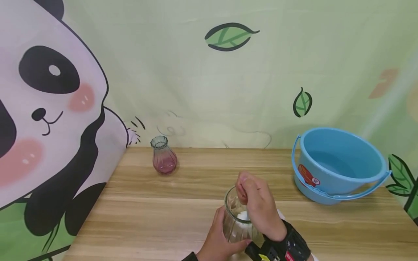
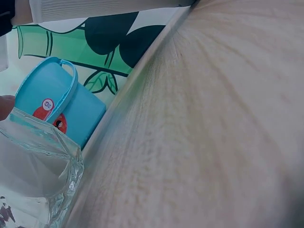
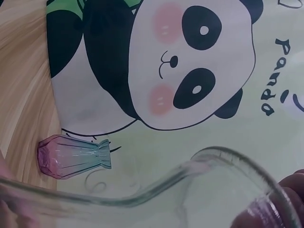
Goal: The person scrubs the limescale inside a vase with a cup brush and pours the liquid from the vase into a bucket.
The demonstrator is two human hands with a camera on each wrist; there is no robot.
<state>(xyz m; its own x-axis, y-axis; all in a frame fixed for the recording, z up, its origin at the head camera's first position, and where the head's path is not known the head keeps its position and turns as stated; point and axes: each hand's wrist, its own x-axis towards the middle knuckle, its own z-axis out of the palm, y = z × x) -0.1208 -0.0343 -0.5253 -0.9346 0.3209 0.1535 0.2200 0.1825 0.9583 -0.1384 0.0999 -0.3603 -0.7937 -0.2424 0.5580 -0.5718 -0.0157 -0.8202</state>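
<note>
In the head view my left hand [image 1: 219,237] grips a clear ribbed glass vase [image 1: 231,229] around its side, thumb and fingers spread on either side of it. At the vase's mouth is my right hand [image 1: 256,203], fingers curled and knuckles over the rim. Under that hand, inside the glass, shows a white soft-looking object [image 1: 242,216]; its upper part is hidden by the hand. The left wrist view shows the vase's thick faceted glass [image 2: 52,166] close up. Through the glass in the right wrist view, curled fingers [image 3: 259,216] appear near the rim.
A pink-and-teal glass vase [image 1: 164,159] stands at the back left of the wooden table [image 1: 137,217]. To the back right is a light blue bucket [image 1: 326,188] with its handle down. Behind the table hangs a panda-print cloth [image 1: 183,72].
</note>
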